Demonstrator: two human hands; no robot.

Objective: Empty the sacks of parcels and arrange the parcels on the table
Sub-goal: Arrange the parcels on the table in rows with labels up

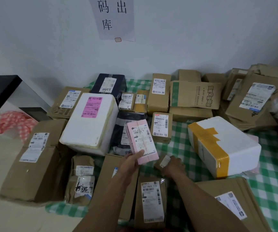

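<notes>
Parcels (158,96) crowd the table (178,148) — left hand (131,160) grips a pink parcel (140,139), right hand (175,166) clasps a small box (162,162).

Worn on the head, looking forward and down across the green-checked table (178,144) toward the white wall (34,39) at the far side. Close in and wide-angled, taking in much of the tabletop left to right and the paper sign (114,19) high on that wall. Single view only.
</notes>
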